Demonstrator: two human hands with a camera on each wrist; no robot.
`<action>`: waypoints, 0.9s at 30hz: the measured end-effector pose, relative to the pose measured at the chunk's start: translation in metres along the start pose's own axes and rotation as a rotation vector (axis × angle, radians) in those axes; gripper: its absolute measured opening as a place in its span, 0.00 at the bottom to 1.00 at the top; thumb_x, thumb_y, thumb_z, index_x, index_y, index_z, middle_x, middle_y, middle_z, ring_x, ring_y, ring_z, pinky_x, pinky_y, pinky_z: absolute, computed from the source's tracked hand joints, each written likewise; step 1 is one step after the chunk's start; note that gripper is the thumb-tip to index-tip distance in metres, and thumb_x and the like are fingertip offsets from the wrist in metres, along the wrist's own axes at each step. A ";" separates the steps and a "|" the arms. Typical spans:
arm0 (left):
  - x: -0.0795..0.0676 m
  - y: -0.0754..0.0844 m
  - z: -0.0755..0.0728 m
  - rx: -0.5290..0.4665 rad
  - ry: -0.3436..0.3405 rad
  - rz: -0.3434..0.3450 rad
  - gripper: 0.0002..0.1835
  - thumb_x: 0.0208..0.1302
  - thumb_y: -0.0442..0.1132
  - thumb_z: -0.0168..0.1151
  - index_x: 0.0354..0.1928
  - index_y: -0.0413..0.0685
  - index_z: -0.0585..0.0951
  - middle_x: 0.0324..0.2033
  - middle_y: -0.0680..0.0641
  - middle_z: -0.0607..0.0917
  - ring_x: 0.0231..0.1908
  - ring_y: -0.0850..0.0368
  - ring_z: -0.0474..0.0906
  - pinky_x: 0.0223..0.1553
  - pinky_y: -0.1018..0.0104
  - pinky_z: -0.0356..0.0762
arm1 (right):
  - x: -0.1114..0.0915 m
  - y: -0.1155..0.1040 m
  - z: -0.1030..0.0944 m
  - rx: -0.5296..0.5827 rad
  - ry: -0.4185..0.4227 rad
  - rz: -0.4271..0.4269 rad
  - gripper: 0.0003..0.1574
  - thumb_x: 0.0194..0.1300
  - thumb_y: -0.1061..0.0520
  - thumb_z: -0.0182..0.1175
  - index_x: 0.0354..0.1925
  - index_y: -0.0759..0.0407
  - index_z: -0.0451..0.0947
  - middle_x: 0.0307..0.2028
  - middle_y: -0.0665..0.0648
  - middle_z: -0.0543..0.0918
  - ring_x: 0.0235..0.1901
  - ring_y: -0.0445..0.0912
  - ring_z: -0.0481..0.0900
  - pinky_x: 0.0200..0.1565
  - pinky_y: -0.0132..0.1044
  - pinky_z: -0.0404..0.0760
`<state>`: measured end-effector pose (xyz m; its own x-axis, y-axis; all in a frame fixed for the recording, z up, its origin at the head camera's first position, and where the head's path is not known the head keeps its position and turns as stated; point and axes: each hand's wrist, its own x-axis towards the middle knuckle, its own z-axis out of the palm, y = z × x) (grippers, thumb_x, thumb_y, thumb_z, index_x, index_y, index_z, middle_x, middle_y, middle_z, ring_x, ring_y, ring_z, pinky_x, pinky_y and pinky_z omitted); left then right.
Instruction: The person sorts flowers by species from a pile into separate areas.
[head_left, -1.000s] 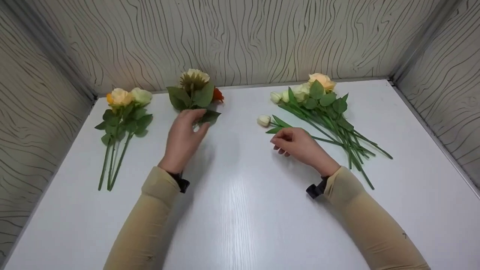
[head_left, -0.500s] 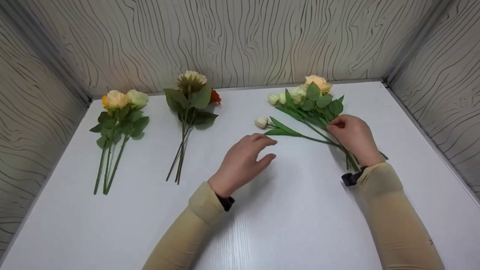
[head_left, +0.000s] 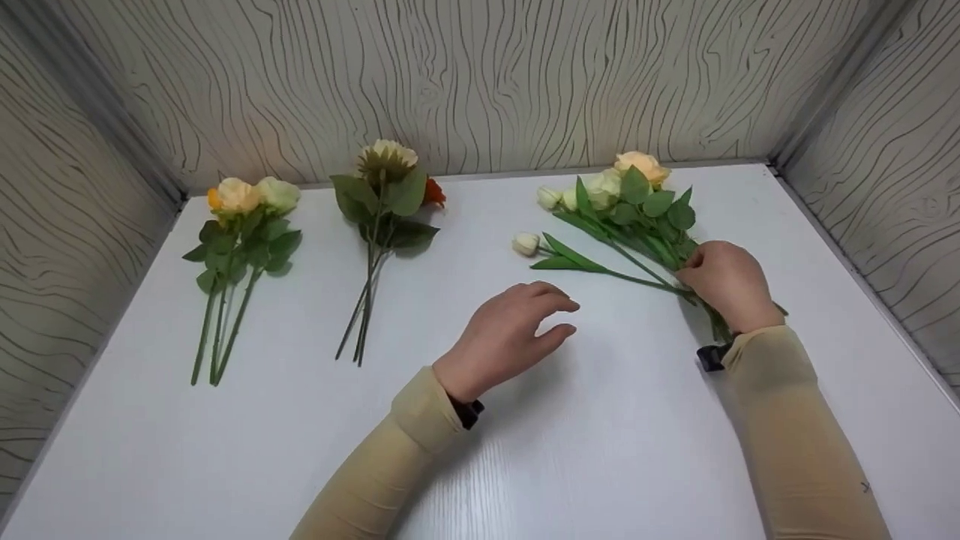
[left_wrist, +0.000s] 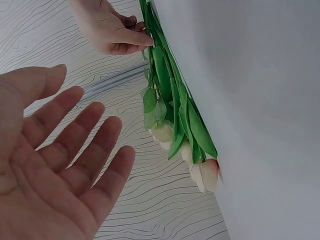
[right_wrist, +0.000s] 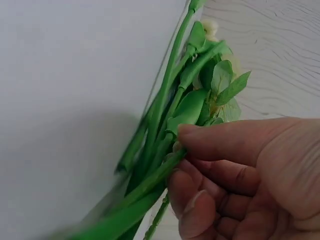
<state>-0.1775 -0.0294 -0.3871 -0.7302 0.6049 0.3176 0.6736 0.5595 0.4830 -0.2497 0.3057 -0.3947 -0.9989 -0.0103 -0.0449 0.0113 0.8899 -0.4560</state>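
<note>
My right hand (head_left: 726, 281) is at the stems of the flower pile on the right. In the right wrist view its thumb and forefinger pinch a green flower stem (right_wrist: 167, 162) among several others. The pile holds white tulips (head_left: 550, 198), pale green roses and a peach rose (head_left: 641, 168) with leaves. One white tulip (head_left: 526, 244) lies a little apart at the front left of the pile, its stem crossing towards my right hand. My left hand (head_left: 510, 337) hovers over the middle of the table, palm turned towards the pile, fingers loosely extended, holding nothing.
On the left lies a bunch of peach and pale green roses (head_left: 238, 196), stems towards me. Beside it is a second bunch with a cream flower (head_left: 388, 154) and an orange-red flower (head_left: 433, 193). Wood-patterned panels (head_left: 480, 82) enclose the white table (head_left: 225, 465) at back and sides.
My left hand has moved right, away from the middle bunch. My right hand has gone right to the pile's stems and pinches there, shifting slightly over the last half second.
</note>
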 end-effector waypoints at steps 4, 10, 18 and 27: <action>0.001 -0.001 0.000 -0.008 -0.014 -0.003 0.15 0.73 0.45 0.65 0.57 0.54 0.85 0.53 0.55 0.84 0.54 0.61 0.79 0.55 0.68 0.76 | -0.002 0.008 -0.008 -0.020 0.003 0.025 0.11 0.64 0.62 0.61 0.25 0.67 0.78 0.22 0.58 0.77 0.23 0.52 0.72 0.24 0.41 0.70; 0.002 -0.002 0.000 -0.026 -0.021 -0.029 0.14 0.73 0.45 0.65 0.56 0.55 0.86 0.52 0.57 0.84 0.54 0.62 0.78 0.54 0.68 0.77 | -0.003 0.009 -0.015 0.037 -0.005 0.039 0.12 0.68 0.61 0.59 0.28 0.66 0.78 0.22 0.57 0.75 0.24 0.51 0.70 0.25 0.42 0.69; 0.002 -0.003 0.000 -0.050 -0.019 -0.067 0.13 0.73 0.46 0.64 0.56 0.56 0.86 0.51 0.58 0.84 0.54 0.63 0.78 0.54 0.66 0.77 | -0.005 -0.002 -0.028 0.170 -0.058 0.070 0.23 0.76 0.49 0.57 0.52 0.68 0.79 0.40 0.63 0.82 0.34 0.52 0.77 0.34 0.43 0.75; 0.000 -0.009 -0.007 -0.186 0.127 -0.166 0.13 0.75 0.44 0.62 0.56 0.53 0.86 0.49 0.58 0.86 0.51 0.66 0.79 0.53 0.67 0.77 | -0.009 -0.034 -0.021 0.452 -0.037 0.036 0.30 0.75 0.41 0.60 0.58 0.65 0.78 0.47 0.60 0.82 0.39 0.48 0.82 0.41 0.37 0.82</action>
<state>-0.1839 -0.0381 -0.3859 -0.8450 0.4316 0.3158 0.5198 0.5238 0.6749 -0.2417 0.2854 -0.3597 -0.9953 -0.0068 -0.0962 0.0728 0.6019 -0.7953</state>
